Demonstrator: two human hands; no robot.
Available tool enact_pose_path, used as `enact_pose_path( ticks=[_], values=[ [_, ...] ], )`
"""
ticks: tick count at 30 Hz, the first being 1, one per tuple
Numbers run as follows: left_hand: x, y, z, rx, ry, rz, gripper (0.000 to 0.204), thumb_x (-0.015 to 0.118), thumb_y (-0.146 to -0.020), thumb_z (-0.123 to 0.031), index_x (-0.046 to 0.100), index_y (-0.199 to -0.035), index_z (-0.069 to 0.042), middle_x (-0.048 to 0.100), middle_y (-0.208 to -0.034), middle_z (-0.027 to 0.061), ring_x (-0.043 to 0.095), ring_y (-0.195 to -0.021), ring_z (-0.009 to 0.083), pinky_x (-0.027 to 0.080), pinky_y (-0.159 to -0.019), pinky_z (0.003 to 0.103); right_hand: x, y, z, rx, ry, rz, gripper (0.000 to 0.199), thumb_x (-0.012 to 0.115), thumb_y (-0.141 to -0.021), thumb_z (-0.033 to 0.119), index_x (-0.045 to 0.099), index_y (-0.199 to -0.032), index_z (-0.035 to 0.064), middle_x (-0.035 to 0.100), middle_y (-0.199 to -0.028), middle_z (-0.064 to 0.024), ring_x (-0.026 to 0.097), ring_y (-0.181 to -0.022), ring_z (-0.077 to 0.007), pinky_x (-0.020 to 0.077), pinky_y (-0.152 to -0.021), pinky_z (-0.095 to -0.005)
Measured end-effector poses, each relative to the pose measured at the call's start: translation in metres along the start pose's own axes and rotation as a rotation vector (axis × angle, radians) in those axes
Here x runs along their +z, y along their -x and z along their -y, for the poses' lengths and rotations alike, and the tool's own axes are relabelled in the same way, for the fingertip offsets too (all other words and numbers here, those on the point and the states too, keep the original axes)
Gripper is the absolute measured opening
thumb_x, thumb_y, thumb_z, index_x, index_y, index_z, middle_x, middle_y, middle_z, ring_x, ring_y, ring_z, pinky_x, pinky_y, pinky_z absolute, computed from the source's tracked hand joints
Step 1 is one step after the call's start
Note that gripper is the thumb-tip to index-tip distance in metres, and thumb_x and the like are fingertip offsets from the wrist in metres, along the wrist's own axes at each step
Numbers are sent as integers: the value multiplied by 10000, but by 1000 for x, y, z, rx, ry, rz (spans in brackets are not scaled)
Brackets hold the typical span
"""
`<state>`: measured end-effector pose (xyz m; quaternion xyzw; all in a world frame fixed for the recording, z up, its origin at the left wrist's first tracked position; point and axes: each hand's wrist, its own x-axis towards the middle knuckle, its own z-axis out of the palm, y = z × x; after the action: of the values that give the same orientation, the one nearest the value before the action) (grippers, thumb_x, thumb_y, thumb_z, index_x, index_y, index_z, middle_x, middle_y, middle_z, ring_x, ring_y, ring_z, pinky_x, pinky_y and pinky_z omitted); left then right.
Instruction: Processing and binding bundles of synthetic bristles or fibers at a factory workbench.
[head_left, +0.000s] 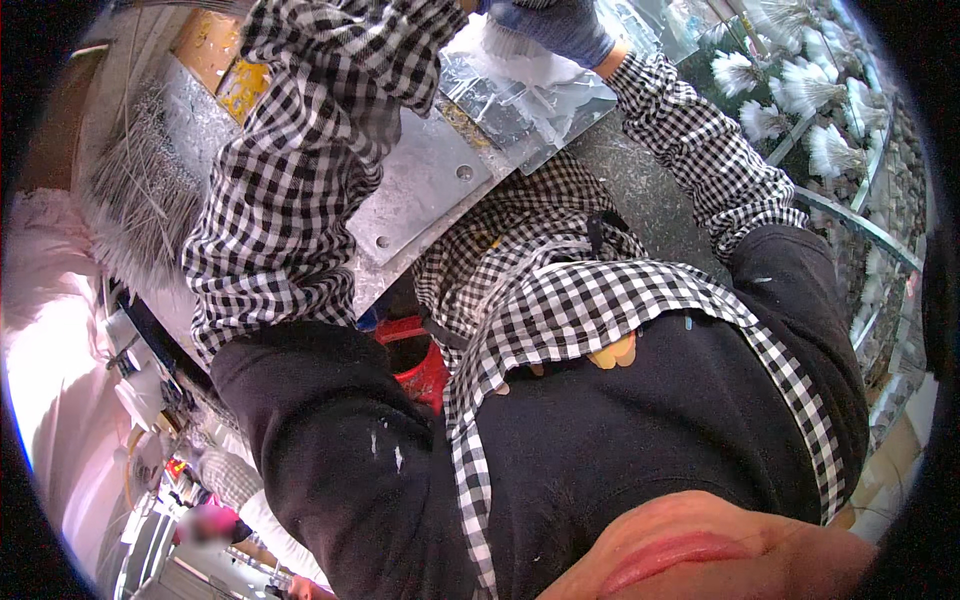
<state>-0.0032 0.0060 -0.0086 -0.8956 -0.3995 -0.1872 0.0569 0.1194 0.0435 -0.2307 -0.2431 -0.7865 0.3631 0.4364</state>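
My right hand (556, 26), in a blue-grey glove, is at the top edge, lying on a heap of clear plastic bags (530, 95) on the bench. Its fingers curl over white, crumpled plastic, but whether they grip it is unclear. My left forearm in a black-and-white checked sleeve (320, 120) runs up to the top edge. The left hand itself is cut off there and hidden. My black top and checked apron fill the lower middle of the view.
A grey metal plate (420, 190) with bolt heads lies under the bags. A bundle of thin metal wires (140, 190) sits at left, white feathery tufts (800, 90) at right, a red bucket (415, 365) below the bench. Another person's sleeve (228, 478) shows lower left.
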Motion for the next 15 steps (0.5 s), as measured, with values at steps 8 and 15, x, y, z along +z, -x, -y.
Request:
enact_pose_path(
  ticks=[8, 15],
  values=[
    [-7, 9, -1, 22, 59, -72, 166, 602, -768, -197, 707, -816, -78, 677, -802, 141, 669, -790, 308, 515, -750, 443, 3, 45, -72, -83, 422, 148, 517, 633, -954, 316, 470, -1406, 124, 511, -1377, -104, 494, -1249, -221, 383, -1054, -372],
    [-36, 20, -2, 47, -138, 238, 182, 608, -775, -207, 717, -797, -63, 676, -777, 158, 673, -770, 319, 523, -741, 452, 15, 7, -31, -836, 781, -127, 570, 579, -979, 364, 421, -1466, 113, 439, -1495, -126, 399, -1387, -271, 281, -1157, -360]
  ],
)
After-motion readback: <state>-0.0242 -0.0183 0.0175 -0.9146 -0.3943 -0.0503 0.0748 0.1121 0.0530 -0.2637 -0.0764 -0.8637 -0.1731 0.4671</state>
